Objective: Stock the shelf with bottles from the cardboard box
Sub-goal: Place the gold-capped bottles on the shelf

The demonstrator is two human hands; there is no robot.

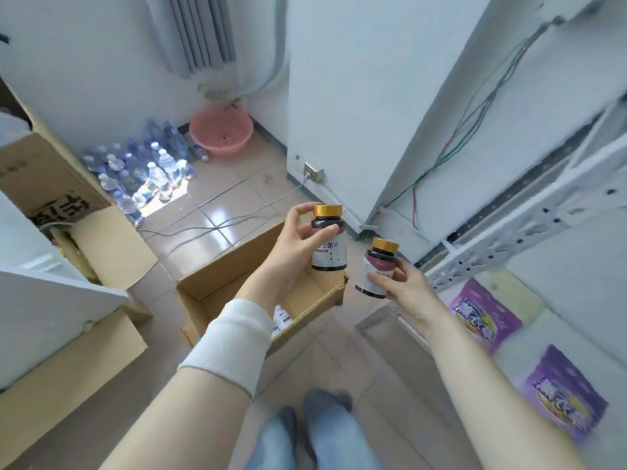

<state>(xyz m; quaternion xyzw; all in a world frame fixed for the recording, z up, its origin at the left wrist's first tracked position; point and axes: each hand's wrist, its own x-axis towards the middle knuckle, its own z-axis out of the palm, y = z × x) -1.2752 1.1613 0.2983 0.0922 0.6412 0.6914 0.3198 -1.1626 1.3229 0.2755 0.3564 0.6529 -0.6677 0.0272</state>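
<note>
Here: a bottle in each hand, over the box

The left hand [298, 245] grips a dark gold-capped bottle [329, 242] upright, thumb and fingers curled round its shoulder, above the open cardboard box [234, 266] on the floor. The right hand [407, 286] grasps a second gold-capped bottle [375, 273], slightly tilted, near the white metal shelf [502, 245]. A white bottle [281, 318] lies inside the box. Purple packets [485, 317] sit on the shelf's lower level.
</note>
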